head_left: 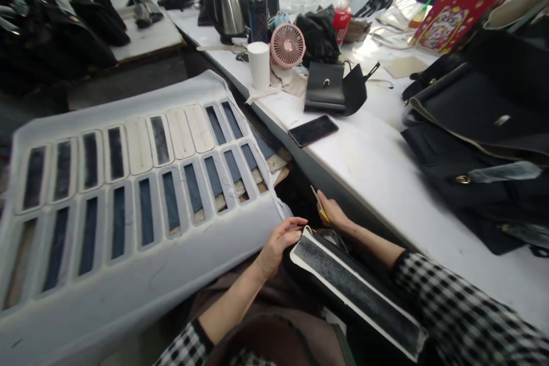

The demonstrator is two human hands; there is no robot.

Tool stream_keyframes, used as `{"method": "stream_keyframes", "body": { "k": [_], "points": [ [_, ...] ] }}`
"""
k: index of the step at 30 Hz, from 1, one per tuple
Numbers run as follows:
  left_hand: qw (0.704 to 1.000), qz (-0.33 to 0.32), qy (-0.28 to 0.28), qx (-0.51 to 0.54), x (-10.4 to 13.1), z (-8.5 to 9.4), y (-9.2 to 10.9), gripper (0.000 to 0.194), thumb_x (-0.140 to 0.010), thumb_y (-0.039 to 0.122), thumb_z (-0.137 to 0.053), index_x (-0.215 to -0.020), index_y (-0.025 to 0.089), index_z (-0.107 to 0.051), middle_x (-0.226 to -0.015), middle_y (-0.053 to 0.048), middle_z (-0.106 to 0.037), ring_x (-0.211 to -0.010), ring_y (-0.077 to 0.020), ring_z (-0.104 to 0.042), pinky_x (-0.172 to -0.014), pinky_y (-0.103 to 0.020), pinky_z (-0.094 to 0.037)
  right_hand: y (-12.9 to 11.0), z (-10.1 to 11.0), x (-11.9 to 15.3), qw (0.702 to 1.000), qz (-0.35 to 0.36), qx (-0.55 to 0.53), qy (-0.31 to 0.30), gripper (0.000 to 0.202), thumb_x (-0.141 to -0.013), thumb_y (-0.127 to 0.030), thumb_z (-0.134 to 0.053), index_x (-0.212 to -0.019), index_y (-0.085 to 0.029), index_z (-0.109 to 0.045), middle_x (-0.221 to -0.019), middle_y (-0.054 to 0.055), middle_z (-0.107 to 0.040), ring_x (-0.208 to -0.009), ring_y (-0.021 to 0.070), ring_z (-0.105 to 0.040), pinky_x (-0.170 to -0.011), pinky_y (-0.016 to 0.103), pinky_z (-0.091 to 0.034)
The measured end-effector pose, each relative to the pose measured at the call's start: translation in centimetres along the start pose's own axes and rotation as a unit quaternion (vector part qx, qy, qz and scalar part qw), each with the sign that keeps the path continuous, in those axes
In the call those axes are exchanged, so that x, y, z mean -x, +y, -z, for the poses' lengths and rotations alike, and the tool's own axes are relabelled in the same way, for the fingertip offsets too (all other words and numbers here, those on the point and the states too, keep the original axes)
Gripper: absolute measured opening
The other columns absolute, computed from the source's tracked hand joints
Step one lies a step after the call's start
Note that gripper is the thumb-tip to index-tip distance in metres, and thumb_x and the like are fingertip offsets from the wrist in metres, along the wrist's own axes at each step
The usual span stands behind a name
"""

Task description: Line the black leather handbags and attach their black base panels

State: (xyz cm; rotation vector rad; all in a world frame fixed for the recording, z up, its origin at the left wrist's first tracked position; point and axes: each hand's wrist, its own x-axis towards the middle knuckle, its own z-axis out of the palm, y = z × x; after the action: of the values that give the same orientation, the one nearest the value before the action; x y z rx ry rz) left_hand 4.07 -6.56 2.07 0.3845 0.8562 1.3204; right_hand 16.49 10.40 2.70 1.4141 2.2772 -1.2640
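A long dark panel (355, 291) with a white border lies slanted over my lap, part of a black piece whose full shape is hidden. My left hand (274, 247) pinches its upper left end, fingers together at the edge. Just beyond that end, my right hand (333, 211) is closed round a thin yellow tool (322, 210), its tip pointing up and left. To the left stands a grey-white tray (171, 263) with two rows of long slots; pale strips (138, 146) fill several in the back row.
On the white table (360, 166) at right are a phone (314, 131), a black pouch (325, 87), a pink fan (287, 46), a white cylinder (259, 65) and black bags (484, 108). A gap separates tray and table.
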Motion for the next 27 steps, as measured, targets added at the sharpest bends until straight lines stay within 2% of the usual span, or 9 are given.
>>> {"method": "stream_keyframes", "body": {
  "k": [1, 3, 5, 6, 8, 10, 12, 16, 27],
  "points": [
    [1.000, -0.001, -0.002, 0.006, -0.1, 0.0, 0.0, 0.037, -0.084, 0.032, -0.063, -0.117, 0.017, -0.058, -0.110, -0.010, -0.069, -0.097, -0.0226, -0.065, -0.086, -0.031, -0.046, 0.0, 1.1, 0.3, 1.000, 0.019, 0.007, 0.005, 0.076, -0.099, -0.060, -0.011, -0.067, -0.014, -0.062, -0.059, 0.009, -0.062, -0.061, 0.0203, -0.058, -0.059, 0.030, -0.040],
    [1.000, 0.000, -0.005, 0.010, -0.2, 0.1, 0.1, 0.040, -0.083, 0.032, -0.064, -0.120, 0.018, -0.055, -0.109, -0.010, -0.069, -0.093, -0.0220, -0.066, -0.083, -0.032, -0.047, -0.5, 3.0, 1.1, 0.997, 0.069, 0.032, 0.005, 0.071, -0.098, -0.063, -0.020, -0.064, -0.015, -0.061, -0.061, 0.007, -0.062, -0.062, 0.0187, -0.056, -0.060, 0.029, -0.036],
    [1.000, 0.001, -0.007, 0.011, -0.3, 0.1, 0.2, 0.045, -0.082, 0.032, -0.065, -0.123, 0.018, -0.052, -0.106, -0.009, -0.070, -0.089, -0.0211, -0.066, -0.080, -0.031, -0.047, -1.7, 4.5, 1.6, 0.981, 0.162, 0.107, -0.009, 0.063, -0.096, -0.061, -0.032, -0.065, -0.016, -0.062, -0.067, 0.006, -0.065, -0.065, 0.0175, -0.056, -0.062, 0.029, -0.033],
    [1.000, 0.001, -0.008, 0.014, -0.3, 0.1, 0.2, 0.047, -0.082, 0.032, -0.065, -0.124, 0.018, -0.051, -0.105, -0.009, -0.070, -0.086, -0.0208, -0.066, -0.079, -0.031, -0.047, -2.5, 5.0, 1.6, 0.961, 0.220, 0.166, -0.020, 0.059, -0.097, -0.058, -0.034, -0.067, -0.017, -0.064, -0.069, 0.006, -0.067, -0.065, 0.0171, -0.057, -0.062, 0.029, -0.031],
    [1.000, -0.001, -0.007, 0.024, -0.4, 0.0, 0.2, 0.050, -0.081, 0.032, -0.066, -0.127, 0.019, -0.048, -0.103, -0.008, -0.070, -0.085, -0.0203, -0.066, -0.078, -0.030, -0.047, -4.3, 5.5, 1.5, 0.897, 0.327, 0.294, -0.037, 0.058, -0.100, -0.052, -0.030, -0.071, -0.017, -0.067, -0.071, 0.008, -0.070, -0.063, 0.0166, -0.058, -0.059, 0.030, -0.026],
    [0.999, -0.008, 0.003, 0.031, -0.4, 0.1, 0.0, 0.053, -0.081, 0.031, -0.068, -0.128, 0.020, -0.046, -0.104, -0.007, -0.070, -0.085, -0.0201, -0.066, -0.079, -0.030, -0.048, -5.9, 5.4, 1.1, 0.843, 0.384, 0.375, -0.036, 0.062, -0.102, -0.049, -0.025, -0.072, -0.016, -0.068, -0.069, 0.010, -0.071, -0.058, 0.0163, -0.058, -0.055, 0.031, -0.022],
    [0.999, -0.013, 0.020, 0.031, -0.5, 0.2, -0.2, 0.054, -0.081, 0.030, -0.069, -0.129, 0.020, -0.046, -0.103, -0.007, -0.070, -0.086, -0.0200, -0.066, -0.082, -0.031, -0.048, -7.0, 5.2, 0.7, 0.812, 0.415, 0.409, -0.024, 0.064, -0.102, -0.049, -0.024, -0.070, -0.016, -0.069, -0.066, 0.010, -0.070, -0.055, 0.0164, -0.059, -0.053, 0.031, -0.018],
    [0.999, -0.007, 0.044, 0.020, -0.4, 0.3, -0.5, 0.051, -0.081, 0.029, -0.069, -0.128, 0.021, -0.051, -0.101, -0.004, -0.070, -0.090, -0.0196, -0.065, -0.083, -0.030, -0.048, -7.5, 4.5, 0.3, 0.774, 0.470, 0.425, -0.014, 0.065, -0.103, -0.047, -0.025, -0.067, -0.016, -0.069, -0.062, 0.009, -0.070, -0.053, 0.0168, -0.059, -0.053, 0.032, -0.015],
    [0.998, -0.025, 0.050, -0.026, -0.2, 0.2, -0.3, 0.038, -0.083, 0.031, -0.069, -0.118, 0.021, -0.059, -0.095, -0.001, -0.066, -0.084, -0.0145, -0.058, -0.080, -0.024, -0.044, -7.3, 4.1, 0.4, 0.752, 0.501, 0.428, -0.022, 0.064, -0.103, -0.047, -0.028, -0.065, -0.016, -0.067, -0.059, 0.009, -0.069, -0.048, 0.0165, -0.058, -0.052, 0.032, -0.015]
  ]
}}
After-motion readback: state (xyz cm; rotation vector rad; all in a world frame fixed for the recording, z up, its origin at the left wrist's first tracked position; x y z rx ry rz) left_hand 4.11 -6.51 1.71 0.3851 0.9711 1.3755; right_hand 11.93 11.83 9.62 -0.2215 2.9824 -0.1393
